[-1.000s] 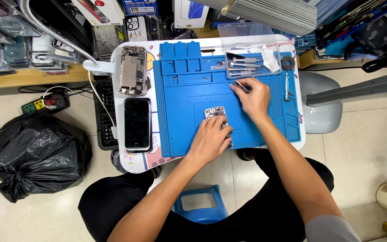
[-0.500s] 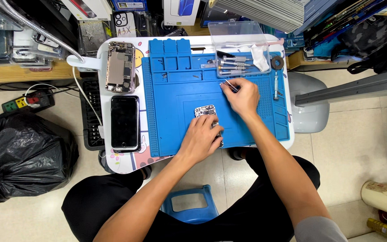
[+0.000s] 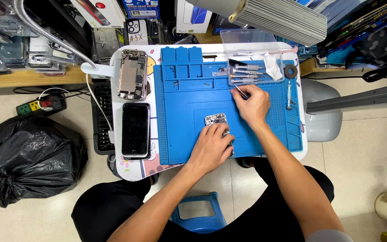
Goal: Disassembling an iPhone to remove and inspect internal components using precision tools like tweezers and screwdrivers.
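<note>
A blue repair mat [image 3: 189, 98] covers a small white table [image 3: 117, 62]. My left hand [image 3: 212, 148] presses down on a silver phone circuit board [image 3: 216, 120] near the mat's front middle. Just beyond it, my right hand [image 3: 254, 105] pinches thin metal tweezers [image 3: 239, 92] with the tips pointing up and left over the mat. To the left of the mat lie an opened phone chassis [image 3: 132, 74] and, below it, a phone with a black screen [image 3: 135, 130].
A clear tray [image 3: 251, 67] with several screwdrivers and a white cloth sits at the mat's far right. One screwdriver [image 3: 288, 95] lies on the right side. A black rubbish bag [image 3: 27, 161], a power strip [image 3: 41, 105] and a blue stool [image 3: 198, 213] are on the floor.
The view has shifted, so the table sits more to the right. Both hands stay on the same spots over the mat, with the tweezers and board still held.
</note>
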